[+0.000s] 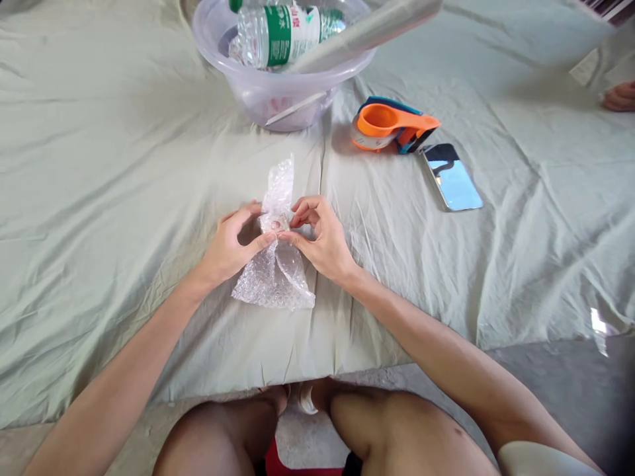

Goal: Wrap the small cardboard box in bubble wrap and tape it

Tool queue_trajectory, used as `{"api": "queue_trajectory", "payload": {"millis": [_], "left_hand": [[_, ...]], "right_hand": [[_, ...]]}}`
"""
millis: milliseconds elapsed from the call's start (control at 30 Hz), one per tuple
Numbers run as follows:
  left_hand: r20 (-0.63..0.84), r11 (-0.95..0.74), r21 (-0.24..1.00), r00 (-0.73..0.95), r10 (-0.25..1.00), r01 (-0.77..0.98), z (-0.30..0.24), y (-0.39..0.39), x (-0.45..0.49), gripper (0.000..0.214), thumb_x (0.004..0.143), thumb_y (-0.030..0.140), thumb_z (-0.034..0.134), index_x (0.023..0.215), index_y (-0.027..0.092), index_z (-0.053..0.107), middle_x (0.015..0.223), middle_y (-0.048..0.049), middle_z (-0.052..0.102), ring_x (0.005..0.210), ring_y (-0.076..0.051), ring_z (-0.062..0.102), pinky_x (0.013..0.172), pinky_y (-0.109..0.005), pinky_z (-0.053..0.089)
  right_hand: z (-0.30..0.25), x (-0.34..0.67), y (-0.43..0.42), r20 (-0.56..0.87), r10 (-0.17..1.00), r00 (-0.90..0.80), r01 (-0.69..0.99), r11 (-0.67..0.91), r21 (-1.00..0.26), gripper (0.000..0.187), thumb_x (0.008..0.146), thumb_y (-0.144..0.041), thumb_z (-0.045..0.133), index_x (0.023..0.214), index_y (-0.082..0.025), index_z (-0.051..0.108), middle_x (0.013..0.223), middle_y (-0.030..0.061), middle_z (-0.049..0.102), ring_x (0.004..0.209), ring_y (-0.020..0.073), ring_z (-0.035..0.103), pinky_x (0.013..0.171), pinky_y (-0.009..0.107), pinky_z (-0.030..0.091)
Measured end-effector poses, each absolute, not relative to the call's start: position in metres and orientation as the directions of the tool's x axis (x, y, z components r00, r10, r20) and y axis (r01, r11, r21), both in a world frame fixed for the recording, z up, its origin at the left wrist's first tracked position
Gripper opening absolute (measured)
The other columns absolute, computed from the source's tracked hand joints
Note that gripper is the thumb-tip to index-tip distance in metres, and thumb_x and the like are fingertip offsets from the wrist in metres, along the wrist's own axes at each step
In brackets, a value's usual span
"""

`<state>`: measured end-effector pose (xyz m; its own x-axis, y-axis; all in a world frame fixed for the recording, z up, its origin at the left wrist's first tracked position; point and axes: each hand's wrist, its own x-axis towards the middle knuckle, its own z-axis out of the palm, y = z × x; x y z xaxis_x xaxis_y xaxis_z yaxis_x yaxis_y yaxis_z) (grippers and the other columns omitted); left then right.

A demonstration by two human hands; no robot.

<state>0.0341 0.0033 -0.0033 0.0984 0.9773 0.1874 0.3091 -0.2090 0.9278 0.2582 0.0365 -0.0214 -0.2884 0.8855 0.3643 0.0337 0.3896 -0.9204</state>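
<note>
A strip of bubble wrap (275, 281) lies on the cloth in front of me, its lower end spread out and its narrow upper end pointing away. On its middle sits a small pale block-like item (276, 225) with a reddish spot; its kind is too small to tell. My left hand (233, 239) curves around the left side, thumb pressed on the wrap's near edge. From the right, my right hand (320, 238) pinches the wrap beside the item, the thumb tips nearly meeting.
Beyond my hands stands a translucent lilac basin (297, 82) holding a green-labelled water bottle (292, 34) and a rolled sheet (367, 33). An orange tape dispenser (397, 124) and a phone (454, 178) lie to the right. Another person's hand (619, 97) shows at far right.
</note>
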Motion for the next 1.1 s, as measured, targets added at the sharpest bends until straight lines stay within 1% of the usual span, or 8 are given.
{"api": "queue_trajectory", "payload": {"millis": [100,200,367,633,767,900,967,1100], "left_hand": [[0.141,-0.175,0.958,0.159,0.977,0.227,0.002,0.002,0.036,0.049,0.097,0.06,0.088,0.13,0.026,0.076,0.139,-0.011,0.083,0.133,-0.032,0.079,0.12,-0.05,0.061],[0.11,-0.129,0.971,0.105,0.988,0.2,-0.001,0.001,0.034,0.067,0.091,0.059,0.096,0.144,0.027,0.069,0.143,-0.0109,0.082,0.142,-0.034,0.075,0.125,-0.053,0.058],[0.088,-0.099,0.977,0.067,0.994,0.189,-0.011,0.003,0.03,0.104,0.084,0.062,0.101,0.171,0.033,0.052,0.142,-0.0093,0.082,0.147,-0.035,0.072,0.132,-0.057,0.052],[0.183,-0.197,0.973,0.112,0.977,0.124,-0.01,0.006,0.033,0.071,0.088,0.055,0.101,0.149,0.028,0.074,0.146,-0.0099,0.081,0.136,-0.032,0.077,0.122,-0.051,0.06],[0.196,-0.214,0.964,0.121,0.973,0.157,-0.016,0.008,0.031,0.09,0.088,0.062,0.099,0.164,0.032,0.061,0.139,-0.0089,0.083,0.129,-0.031,0.079,0.118,-0.051,0.062],[0.232,-0.26,0.948,0.162,0.959,0.183,-0.017,0.007,0.031,0.066,0.1,0.059,0.089,0.157,0.033,0.068,0.143,-0.0086,0.08,0.127,-0.029,0.079,0.113,-0.048,0.065],[0.266,-0.297,0.931,0.162,0.95,0.212,-0.017,0.006,0.031,0.067,0.101,0.058,0.087,0.161,0.036,0.065,0.143,-0.0078,0.079,0.119,-0.026,0.081,0.106,-0.044,0.068],[0.359,-0.402,0.858,0.187,0.914,0.318,-0.015,0.006,0.03,0.065,0.106,0.057,0.082,0.164,0.037,0.062,0.15,-0.0086,0.075,0.119,-0.023,0.08,0.104,-0.039,0.067]], "right_hand": [[-0.021,0.259,0.037,0.268,0.921,-0.283,0.081,0.301,-0.95,0.069,0.09,-0.066,0.093,0.138,-0.031,0.057,0.148,0.0101,0.07,0.112,0.0251,0.076,0.101,0.05,0.065],[-0.019,0.261,0.039,0.193,0.926,-0.323,0.062,0.225,-0.972,0.098,0.083,-0.078,0.095,0.159,-0.033,0.053,0.169,0.0161,0.063,0.133,0.0346,0.075,0.111,0.059,0.065],[-0.021,0.263,0.042,0.166,0.913,-0.372,0.011,0.184,-0.983,0.089,0.083,-0.076,0.096,0.154,-0.03,0.067,0.154,0.0136,0.077,0.141,0.0368,0.074,0.124,0.063,0.061],[-0.031,0.261,0.047,0.275,0.893,-0.355,-0.074,0.266,-0.961,0.095,0.08,-0.071,0.101,0.16,-0.034,0.067,0.138,0.0075,0.082,0.136,0.0337,0.076,0.127,0.062,0.061],[-0.028,0.262,0.049,0.315,0.868,-0.383,-0.051,0.32,-0.946,0.081,0.088,-0.067,0.097,0.156,-0.033,0.069,0.146,0.0075,0.08,0.135,0.0311,0.076,0.127,0.058,0.06],[-0.022,0.265,0.051,0.375,0.829,-0.415,0.01,0.416,-0.909,0.059,0.097,-0.061,0.09,0.144,-0.03,0.073,0.145,0.008,0.08,0.128,0.0281,0.077,0.114,0.051,0.064],[-0.019,0.266,0.051,0.43,0.802,-0.414,0.05,0.492,-0.869,0.048,0.1,-0.056,0.088,0.137,-0.03,0.074,0.138,0.0069,0.082,0.125,0.0274,0.077,0.107,0.049,0.064],[-0.017,0.267,0.05,0.553,0.718,-0.422,0.12,0.65,-0.751,0.02,0.107,-0.042,0.08,0.124,-0.031,0.076,0.13,0.0048,0.084,0.128,0.0281,0.076,0.114,0.053,0.061]]}}
